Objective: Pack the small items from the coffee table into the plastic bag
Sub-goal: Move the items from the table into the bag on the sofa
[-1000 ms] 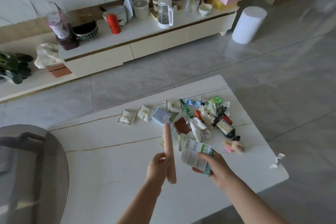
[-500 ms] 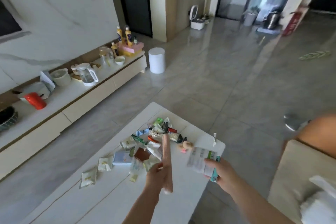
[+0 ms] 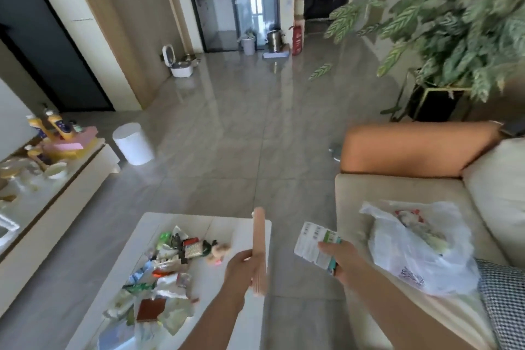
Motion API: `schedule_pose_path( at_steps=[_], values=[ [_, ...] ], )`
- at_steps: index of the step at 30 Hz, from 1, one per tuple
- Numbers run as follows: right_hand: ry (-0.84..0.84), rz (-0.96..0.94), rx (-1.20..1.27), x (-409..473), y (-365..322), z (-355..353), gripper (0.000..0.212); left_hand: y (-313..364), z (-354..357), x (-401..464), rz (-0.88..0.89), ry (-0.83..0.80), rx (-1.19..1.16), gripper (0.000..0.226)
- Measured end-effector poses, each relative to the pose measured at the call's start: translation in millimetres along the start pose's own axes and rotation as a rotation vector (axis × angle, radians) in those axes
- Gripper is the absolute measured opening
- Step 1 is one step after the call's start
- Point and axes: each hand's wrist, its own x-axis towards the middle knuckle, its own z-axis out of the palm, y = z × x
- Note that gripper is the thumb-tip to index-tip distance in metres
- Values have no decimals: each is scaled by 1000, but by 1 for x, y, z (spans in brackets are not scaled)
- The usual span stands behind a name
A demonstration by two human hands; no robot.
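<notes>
Room: living room with grey tiled floor (image 3: 227,128); white desk (image 3: 224,230) low at left, cream sofa (image 3: 397,190) at right.
Bag (image 3: 417,247): thin white plastic, slumped on the sofa seat, already holding some contents; mouth not clearly visible.
Box (image 3: 315,246): small printed carton, gripped by the closed fingers of the right hand (image 3: 341,258), held between desk and bag, probably bound for the bag.
Stick (image 3: 259,250): long pink ribbed piece, upright, clasped near its lower end by the left hand (image 3: 241,267) above the desk edge.
Pile (image 3: 167,273): sachets, wrappers and trinkets on the desk, unpacked.
Surroundings: white bin (image 3: 132,143) on the floor; plant (image 3: 460,23) beyond the sofa.
</notes>
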Motion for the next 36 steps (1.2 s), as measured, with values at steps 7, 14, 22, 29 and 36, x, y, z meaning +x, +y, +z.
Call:
schedule_pose_path(
  at_steps=[7,14,22,29,36],
  values=[
    [162,-9,138,42,-30,-116,29,54,128,23,49,-152,152,17],
    [337,25,206,88,-52,-226,26,80,253,42,16,-301,281,4],
    [558,39,113,122,-67,-314,35,90,366,70,-60,-408,419,8],
    [595,109,-14,167,-73,-336,26,93,441,127,-114,-524,583,20],
    [656,179,-272,234,-62,-333,25,88,504,193,-54,-526,746,18]
  ],
)
